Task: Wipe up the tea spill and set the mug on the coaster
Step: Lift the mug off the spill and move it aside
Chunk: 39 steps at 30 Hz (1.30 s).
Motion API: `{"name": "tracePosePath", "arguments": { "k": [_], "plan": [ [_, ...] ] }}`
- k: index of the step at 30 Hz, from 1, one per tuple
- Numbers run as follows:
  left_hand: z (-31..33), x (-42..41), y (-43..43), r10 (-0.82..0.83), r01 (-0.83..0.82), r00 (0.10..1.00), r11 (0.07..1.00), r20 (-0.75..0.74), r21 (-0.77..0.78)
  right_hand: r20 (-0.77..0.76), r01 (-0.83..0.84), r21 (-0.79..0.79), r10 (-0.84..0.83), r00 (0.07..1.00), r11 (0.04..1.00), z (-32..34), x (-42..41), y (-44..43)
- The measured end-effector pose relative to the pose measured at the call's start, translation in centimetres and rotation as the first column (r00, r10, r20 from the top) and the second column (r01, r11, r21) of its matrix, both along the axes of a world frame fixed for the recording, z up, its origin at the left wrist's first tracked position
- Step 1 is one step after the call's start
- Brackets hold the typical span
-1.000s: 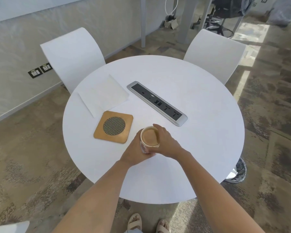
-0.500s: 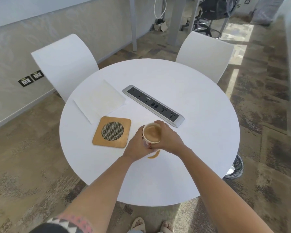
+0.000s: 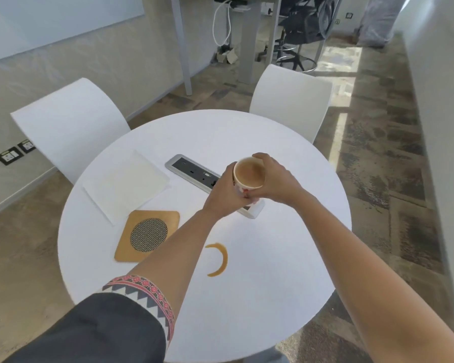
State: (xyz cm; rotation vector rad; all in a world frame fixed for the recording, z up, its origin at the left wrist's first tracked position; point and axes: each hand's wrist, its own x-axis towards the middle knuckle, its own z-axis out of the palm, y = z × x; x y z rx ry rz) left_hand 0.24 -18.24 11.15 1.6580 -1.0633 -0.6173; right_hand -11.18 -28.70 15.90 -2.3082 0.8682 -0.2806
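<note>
We hold the mug (image 3: 248,174) with tea above the power strip (image 3: 192,172), left hand (image 3: 224,193) and right hand (image 3: 277,180) with fingers wrapped around it. Nearer on the table (image 3: 286,297) lies the crescent tea spill (image 3: 219,259); left of it the coaster (image 3: 147,238), and behind that the white cloth (image 3: 126,183).

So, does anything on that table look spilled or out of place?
Yes: a brown crescent of tea lies on the white table, right of the coaster. Both hands hold the mug up, away from the coaster.
</note>
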Motion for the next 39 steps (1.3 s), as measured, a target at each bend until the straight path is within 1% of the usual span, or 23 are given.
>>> {"name": "tracePosePath", "arguments": {
  "k": [8, 16, 28, 33, 39],
  "plan": [
    [-0.3, -1.1, -9.3, 0.022, -0.022, 1.000, 1.000, 0.015, 0.012, -0.012, -0.001, -0.008, 0.000, 1.000, 1.000, 0.1, -1.0, -9.3],
    [-2.8, -1.8, -15.5, 0.045, -0.043, 0.997, 0.998, -0.055, 0.039, -0.044, -0.026, 0.047, 0.028, 0.999, 0.999, -2.5, -1.0, -15.7],
    [-7.4, -1.4, -19.1, 0.094, -0.085, 0.991, 0.992, -0.096, 0.098, -0.068, -0.064, 0.134, 0.073, 0.995, 0.989, -7.5, 0.1, -19.7],
    [-8.2, -1.2, -19.6, 0.102, -0.090, 0.990, 0.988, -0.095, 0.129, -0.084, -0.070, 0.155, 0.083, 0.993, 0.985, -8.6, 0.3, -20.4],
    [-9.1, -1.3, -20.0, 0.100, -0.086, 0.988, 0.989, -0.115, 0.119, -0.084, -0.076, 0.165, 0.091, 0.992, 0.983, -9.3, 0.4, -20.8]
  ]
}}
